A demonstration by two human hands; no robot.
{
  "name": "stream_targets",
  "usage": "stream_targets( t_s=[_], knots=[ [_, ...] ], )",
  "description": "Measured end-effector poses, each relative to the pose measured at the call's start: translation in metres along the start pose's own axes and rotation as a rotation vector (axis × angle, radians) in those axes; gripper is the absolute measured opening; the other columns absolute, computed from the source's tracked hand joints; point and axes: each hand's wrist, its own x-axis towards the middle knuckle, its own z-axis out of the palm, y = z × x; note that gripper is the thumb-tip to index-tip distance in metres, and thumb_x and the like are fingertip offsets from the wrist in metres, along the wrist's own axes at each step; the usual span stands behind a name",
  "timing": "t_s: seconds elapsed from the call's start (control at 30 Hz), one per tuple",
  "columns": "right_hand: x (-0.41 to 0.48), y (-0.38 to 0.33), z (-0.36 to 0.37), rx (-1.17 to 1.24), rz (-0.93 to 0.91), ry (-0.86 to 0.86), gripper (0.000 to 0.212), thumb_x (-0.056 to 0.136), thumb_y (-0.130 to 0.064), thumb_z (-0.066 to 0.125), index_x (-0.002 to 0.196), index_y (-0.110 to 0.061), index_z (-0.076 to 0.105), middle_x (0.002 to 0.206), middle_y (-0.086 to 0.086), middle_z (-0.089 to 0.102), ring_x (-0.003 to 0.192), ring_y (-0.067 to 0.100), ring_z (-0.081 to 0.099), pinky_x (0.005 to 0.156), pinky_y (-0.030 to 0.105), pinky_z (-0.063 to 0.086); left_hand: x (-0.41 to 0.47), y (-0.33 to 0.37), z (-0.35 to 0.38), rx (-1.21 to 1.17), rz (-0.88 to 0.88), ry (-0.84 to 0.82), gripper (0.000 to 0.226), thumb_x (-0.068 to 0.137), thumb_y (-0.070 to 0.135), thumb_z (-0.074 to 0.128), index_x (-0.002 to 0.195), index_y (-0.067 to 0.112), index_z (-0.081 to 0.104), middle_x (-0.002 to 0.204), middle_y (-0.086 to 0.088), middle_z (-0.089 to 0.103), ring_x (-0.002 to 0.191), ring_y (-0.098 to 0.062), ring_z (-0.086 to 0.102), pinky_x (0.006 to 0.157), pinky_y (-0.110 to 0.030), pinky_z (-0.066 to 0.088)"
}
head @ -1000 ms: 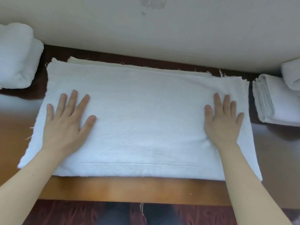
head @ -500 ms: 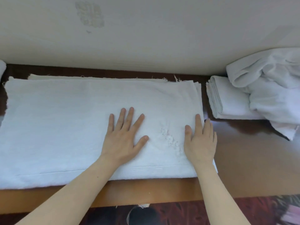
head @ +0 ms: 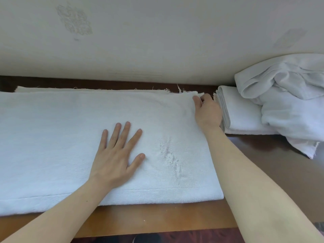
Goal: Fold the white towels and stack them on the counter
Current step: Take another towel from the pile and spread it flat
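View: head camera, looking forward and down.
Towel (head: 61, 137): white, spread flat on the counter, filling the left and centre of the frame and running off the left edge. Near hem lies just inside the counter's front edge. Far edge is frayed, with loose threads at upper centre. A second layer shows as a pale strip behind the far edge.
Towel surface: a rough, puckered patch at centre right, between the two hands.
Counter (head: 157, 220): brown wood, bare strip visible along the lower frame and at right of the towel.
Left hand (head: 115, 156): flat on the towel at centre, palm down, fingers spread and extended; it grasps nothing.
Right hand (head: 207, 111): at the towel's far right corner, upper right of centre. Thumb lies on top of the cloth, fingers curl around the edge; closed on the towel corner.
Folded towel (head: 240, 111): white, lying on the counter at right, just beside the right hand; contact cannot be told.
Loose towels (head: 287, 95): white, crumpled heap at far right, resting partly on the folded towel and against the wall.
Wall (head: 157, 41): pale, across the upper frame, with a faint mark at upper left.
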Motion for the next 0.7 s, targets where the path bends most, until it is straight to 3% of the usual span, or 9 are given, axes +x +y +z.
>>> stream_targets(
  t_s=[0.23,0.4,0.53,0.63,0.7],
  knots=[
    [0.012,0.013,0.000,-0.206,-0.078,0.180,0.040,0.107,-0.038,0.029,0.110,-0.004,0.050,0.094,0.020,0.066,0.084,0.042,0.061,0.065,0.037,0.032,-0.001,-0.002,-0.002,0.002,0.045,-0.009,0.070,0.098,0.069,0.012,0.159,0.036,0.004,0.168,0.002,0.000,0.154,-0.021,-0.004,0.122,-0.054,0.007],
    [0.017,0.020,0.005,-0.254,-0.004,0.089,0.041,0.107,-0.039,0.027,0.115,-0.005,0.049,0.107,0.020,0.065,0.096,0.041,0.061,0.071,0.038,0.034,0.000,-0.003,0.002,-0.007,0.058,0.017,0.069,0.099,0.068,0.014,0.159,0.035,0.006,0.168,0.003,0.002,0.154,-0.020,-0.001,0.122,-0.052,0.007],
    [0.003,0.006,-0.008,-0.293,0.064,0.058,0.046,0.107,-0.035,0.030,0.139,-0.002,0.037,0.128,0.020,0.056,0.112,0.040,0.055,0.081,0.040,0.040,0.000,-0.002,0.002,-0.010,0.051,0.017,0.069,0.098,0.068,0.013,0.159,0.036,0.005,0.168,0.002,0.001,0.154,-0.020,-0.003,0.122,-0.053,0.006],
    [-0.058,-0.009,-0.008,-0.370,-0.155,0.187,0.049,0.102,-0.038,0.038,0.140,-0.007,0.043,0.130,0.017,0.053,0.117,0.036,0.050,0.094,0.045,0.038,0.001,-0.002,0.002,-0.015,0.041,0.020,0.068,0.099,0.068,0.012,0.159,0.037,0.004,0.168,0.002,0.001,0.154,-0.020,-0.005,0.122,-0.053,0.005],
    [-0.107,-0.013,0.001,-0.349,-0.344,0.008,0.056,0.103,-0.048,0.031,0.150,-0.018,0.033,0.150,0.012,0.041,0.138,0.032,0.036,0.111,0.048,0.028,0.000,-0.002,0.003,-0.013,0.039,0.021,0.068,0.099,0.067,0.012,0.159,0.036,0.004,0.168,0.002,0.002,0.154,-0.020,-0.005,0.122,-0.053,0.003]
  ],
)
